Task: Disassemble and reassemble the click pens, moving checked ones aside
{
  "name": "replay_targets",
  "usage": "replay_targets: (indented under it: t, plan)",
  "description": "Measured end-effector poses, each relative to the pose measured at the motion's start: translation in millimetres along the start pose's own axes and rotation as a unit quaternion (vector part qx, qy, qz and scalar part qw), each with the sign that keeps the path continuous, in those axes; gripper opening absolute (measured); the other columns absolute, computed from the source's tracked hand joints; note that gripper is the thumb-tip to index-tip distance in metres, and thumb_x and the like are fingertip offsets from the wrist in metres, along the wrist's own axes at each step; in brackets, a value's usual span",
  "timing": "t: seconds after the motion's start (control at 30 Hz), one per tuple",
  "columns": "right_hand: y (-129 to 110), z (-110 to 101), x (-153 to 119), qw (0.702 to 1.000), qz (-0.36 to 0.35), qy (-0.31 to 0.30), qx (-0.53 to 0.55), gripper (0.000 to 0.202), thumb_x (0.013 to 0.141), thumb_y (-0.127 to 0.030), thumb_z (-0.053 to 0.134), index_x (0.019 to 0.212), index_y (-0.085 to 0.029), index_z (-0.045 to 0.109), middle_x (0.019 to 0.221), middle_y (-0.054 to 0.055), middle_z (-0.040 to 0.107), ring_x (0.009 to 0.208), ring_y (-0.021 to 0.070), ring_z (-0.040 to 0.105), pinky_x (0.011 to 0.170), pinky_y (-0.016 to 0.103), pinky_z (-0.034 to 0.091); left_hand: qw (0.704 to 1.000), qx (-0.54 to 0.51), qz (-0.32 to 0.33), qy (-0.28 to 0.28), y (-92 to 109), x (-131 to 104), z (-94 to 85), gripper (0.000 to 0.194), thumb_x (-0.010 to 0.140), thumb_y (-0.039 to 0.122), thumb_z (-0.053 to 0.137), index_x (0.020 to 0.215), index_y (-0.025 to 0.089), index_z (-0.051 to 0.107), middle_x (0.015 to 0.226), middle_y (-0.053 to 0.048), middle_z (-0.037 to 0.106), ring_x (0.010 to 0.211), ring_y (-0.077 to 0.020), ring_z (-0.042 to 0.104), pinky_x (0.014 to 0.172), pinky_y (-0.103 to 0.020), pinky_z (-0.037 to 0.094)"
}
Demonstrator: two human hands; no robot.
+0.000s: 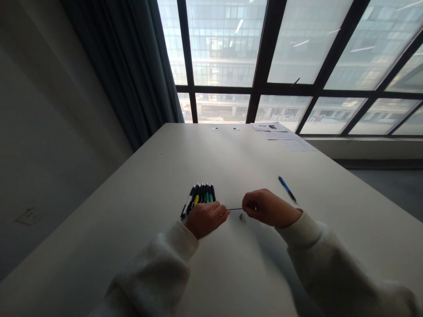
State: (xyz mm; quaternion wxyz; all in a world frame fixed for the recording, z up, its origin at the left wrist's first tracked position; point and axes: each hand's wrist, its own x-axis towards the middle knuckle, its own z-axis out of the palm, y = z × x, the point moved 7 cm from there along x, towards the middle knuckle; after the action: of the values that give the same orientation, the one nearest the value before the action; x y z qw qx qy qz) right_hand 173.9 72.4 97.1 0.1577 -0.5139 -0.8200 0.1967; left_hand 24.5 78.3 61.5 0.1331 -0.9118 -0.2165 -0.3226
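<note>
A thin dark rod [234,209] stretches level between my two hands above the white table. My left hand [207,217] pinches its left end, and my right hand [265,207] pinches its right end. Several pens [205,193] lie side by side just beyond my left hand, which hides their lower parts; they are black with white, yellow and green sections. Below the rod, a small greyish piece [242,218] rests on the table, too small to identify. To the right of my right hand lies a blue and black pen [287,189], apart from the row.
Printed papers [280,134] lie at the far right edge of the white table [211,163]. Two small white round items [215,129] [236,129] are near the far edge. Beyond stand large windows and a dark curtain [132,66].
</note>
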Motion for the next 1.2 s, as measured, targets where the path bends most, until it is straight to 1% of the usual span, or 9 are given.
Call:
replay_targets:
  t: [0.13, 0.27, 0.33, 0.47, 0.53, 0.67, 0.8, 0.97, 1.2]
  plan:
    - [2, -5, -6, 0.998, 0.018, -0.044, -0.03, 0.008, 0.081, -0.017, 0.062, 0.081, -0.016, 0.07, 0.068, 0.001, 0.069, 0.058, 0.0121, 0.059, 0.058, 0.022, 0.041, 1.0, -0.007, 0.007, -0.012, 1, -1, 1.7, 0.033, 0.099, 0.034, 0.049, 0.071, 0.019, 0.057, 0.06, 0.002, 0.056, 0.05, -0.0117, 0.048, 0.05, -0.027, 0.026]
    - [-9, 0, -5, 0.999, -0.012, -0.031, -0.041, 0.003, 0.079, -0.018, 0.066, 0.079, -0.016, 0.069, 0.075, 0.003, 0.07, 0.067, 0.0133, 0.06, 0.064, 0.023, 0.042, 0.999, -0.008, 0.023, -0.029, 5, -1, 3.7, 0.033, 0.099, 0.035, 0.05, 0.07, 0.02, 0.056, 0.061, 0.002, 0.056, 0.05, -0.0121, 0.049, 0.05, -0.028, 0.027]
    - [-13, 6, -4, 0.998, -0.016, -0.037, -0.038, 0.004, 0.079, -0.019, 0.067, 0.077, -0.016, 0.069, 0.073, 0.002, 0.069, 0.065, 0.0127, 0.058, 0.064, 0.023, 0.042, 0.999, -0.015, 0.029, -0.029, 7, 0, 3.3, 0.034, 0.099, 0.038, 0.05, 0.07, 0.02, 0.056, 0.061, 0.002, 0.056, 0.051, -0.0121, 0.05, 0.05, -0.028, 0.027]
    - [-15, 16, -6, 0.996, 0.025, -0.084, -0.035, 0.006, 0.077, -0.018, 0.066, 0.074, -0.017, 0.07, 0.067, 0.001, 0.069, 0.057, 0.0115, 0.056, 0.059, 0.023, 0.04, 0.999, -0.026, 0.027, -0.022, 6, 0, 1.9, 0.04, 0.097, 0.048, 0.049, 0.071, 0.019, 0.057, 0.06, 0.003, 0.056, 0.051, -0.0117, 0.051, 0.049, -0.027, 0.028]
    - [-14, 18, -8, 0.994, 0.044, -0.094, -0.036, 0.006, 0.075, -0.017, 0.065, 0.071, -0.017, 0.07, 0.065, 0.001, 0.069, 0.056, 0.0114, 0.056, 0.057, 0.023, 0.04, 0.999, -0.031, 0.019, -0.015, 4, 1, 0.6, 0.038, 0.097, 0.049, 0.049, 0.074, 0.019, 0.058, 0.062, 0.003, 0.057, 0.051, -0.0113, 0.052, 0.049, -0.027, 0.03]
    - [-5, 28, -9, 0.988, 0.092, -0.108, -0.058, 0.009, 0.073, -0.017, 0.064, 0.067, -0.017, 0.07, 0.063, 0.002, 0.069, 0.055, 0.0118, 0.057, 0.055, 0.022, 0.04, 0.998, -0.031, -0.037, 0.029, -7, 2, -7.0, 0.027, 0.096, 0.043, 0.054, 0.09, 0.017, 0.06, 0.078, -0.001, 0.066, 0.062, -0.0118, 0.06, 0.054, -0.025, 0.039]
    - [5, 48, -6, 0.981, 0.129, -0.111, -0.092, 0.01, 0.072, -0.018, 0.063, 0.065, -0.016, 0.071, 0.065, 0.006, 0.071, 0.057, 0.0143, 0.06, 0.056, 0.024, 0.04, 0.995, -0.043, -0.08, 0.051, -13, 2, -12.0, 0.016, 0.097, 0.03, 0.051, 0.099, 0.017, 0.058, 0.088, -0.004, 0.065, 0.074, -0.0142, 0.063, 0.061, -0.024, 0.048]
    - [13, 68, -4, 0.976, 0.152, -0.114, -0.106, 0.011, 0.071, -0.02, 0.064, 0.073, -0.013, 0.072, 0.074, 0.012, 0.073, 0.066, 0.0192, 0.066, 0.059, 0.025, 0.043, 0.991, -0.091, -0.082, 0.049, -12, 4, -14.8, 0.015, 0.095, 0.017, 0.045, 0.102, 0.016, 0.057, 0.094, -0.007, 0.063, 0.085, -0.0171, 0.064, 0.075, -0.029, 0.054]
    - [14, 70, -5, 0.973, 0.158, -0.121, -0.113, 0.014, 0.074, -0.021, 0.062, 0.075, -0.013, 0.073, 0.075, 0.013, 0.074, 0.067, 0.0199, 0.067, 0.059, 0.025, 0.044, 0.989, -0.128, -0.069, 0.04, -7, 8, -18.1, 0.017, 0.094, 0.015, 0.043, 0.103, 0.017, 0.057, 0.094, -0.007, 0.063, 0.088, -0.0169, 0.063, 0.083, -0.032, 0.054]
